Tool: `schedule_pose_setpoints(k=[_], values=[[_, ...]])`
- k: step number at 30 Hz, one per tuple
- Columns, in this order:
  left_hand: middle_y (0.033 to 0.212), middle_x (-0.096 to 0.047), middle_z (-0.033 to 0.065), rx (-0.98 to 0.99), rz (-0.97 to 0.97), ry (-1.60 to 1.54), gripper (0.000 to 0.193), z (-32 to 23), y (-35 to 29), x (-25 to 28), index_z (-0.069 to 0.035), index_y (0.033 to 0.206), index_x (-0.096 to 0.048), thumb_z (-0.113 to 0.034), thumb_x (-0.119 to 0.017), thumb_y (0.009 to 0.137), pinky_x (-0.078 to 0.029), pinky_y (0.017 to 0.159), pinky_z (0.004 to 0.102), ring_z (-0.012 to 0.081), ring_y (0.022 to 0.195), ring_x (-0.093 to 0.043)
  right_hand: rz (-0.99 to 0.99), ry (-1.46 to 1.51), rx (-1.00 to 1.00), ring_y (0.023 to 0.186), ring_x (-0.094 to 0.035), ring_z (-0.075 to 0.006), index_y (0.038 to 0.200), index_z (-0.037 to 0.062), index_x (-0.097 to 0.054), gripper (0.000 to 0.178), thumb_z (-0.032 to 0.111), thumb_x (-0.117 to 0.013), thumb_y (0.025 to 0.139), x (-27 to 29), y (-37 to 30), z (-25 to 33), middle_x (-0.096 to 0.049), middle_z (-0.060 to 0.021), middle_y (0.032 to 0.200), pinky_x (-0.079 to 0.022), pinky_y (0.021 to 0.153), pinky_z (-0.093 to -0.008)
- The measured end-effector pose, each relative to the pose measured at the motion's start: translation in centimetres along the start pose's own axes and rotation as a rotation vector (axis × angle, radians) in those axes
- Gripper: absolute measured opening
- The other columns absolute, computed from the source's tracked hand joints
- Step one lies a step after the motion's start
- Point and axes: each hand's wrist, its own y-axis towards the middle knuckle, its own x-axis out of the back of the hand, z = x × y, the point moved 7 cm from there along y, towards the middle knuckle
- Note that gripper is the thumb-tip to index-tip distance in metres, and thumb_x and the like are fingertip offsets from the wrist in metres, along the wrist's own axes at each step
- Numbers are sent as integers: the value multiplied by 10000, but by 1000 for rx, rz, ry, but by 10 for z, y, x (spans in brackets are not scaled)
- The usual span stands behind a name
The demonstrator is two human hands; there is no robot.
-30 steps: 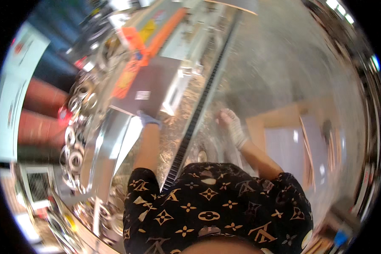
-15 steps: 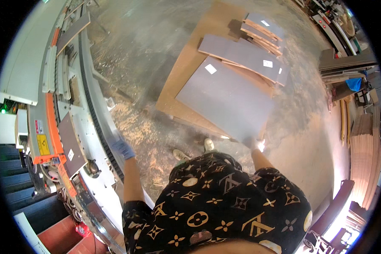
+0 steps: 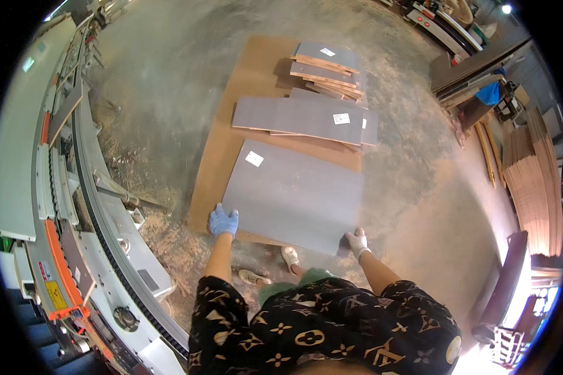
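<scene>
A large grey panel (image 3: 294,194) with a white label near its far left corner lies flat in front of me. At its left edge, near the front corner, is my left hand (image 3: 223,221) in a blue glove, gripping the edge with the thumb toward the panel. My right hand (image 3: 357,242), in a whitish glove, holds the near right corner; its fingertips are partly hidden at the edge. Beneath lies a big brown board (image 3: 214,169). Beyond the large panel, narrower labelled grey panels (image 3: 294,117) overlap, and a pile of smaller panels (image 3: 324,74) sits farther back.
Along the left runs a machine with a long conveyor track (image 3: 97,200) and an orange guard (image 3: 62,262). Sawdust covers the concrete floor (image 3: 162,75). Stacked cardboard sheets (image 3: 532,194) stand at the right, near a blue cloth (image 3: 488,94).
My left hand has moved from beside the machine to the large panel's left edge. The right hand stays at the panel's near right corner. The view has turned, shifting the panels leftward.
</scene>
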Motion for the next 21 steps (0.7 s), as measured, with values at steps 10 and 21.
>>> schedule_pose_setpoints(k=[10, 21], values=[[914, -655, 170, 169, 388, -591, 586, 122, -159, -59, 10, 972, -637, -538, -595, 770, -451, 755, 376, 294, 858, -613, 29, 3, -232, 948, -562, -210, 1144, -48, -524, 530, 357, -617, 815, 62, -18, 42, -585, -95, 1078, -461, 825, -314], [970, -637, 106, 473, -313, -1051, 539, 277, -302, 163, 29, 1074, -593, -399, -693, 763, -460, 780, 277, 155, 875, -580, 899, 254, 51, 958, -568, -255, 1156, -43, -503, 492, 353, -550, 868, -205, -141, 134, -571, -140, 1090, -470, 850, -365]])
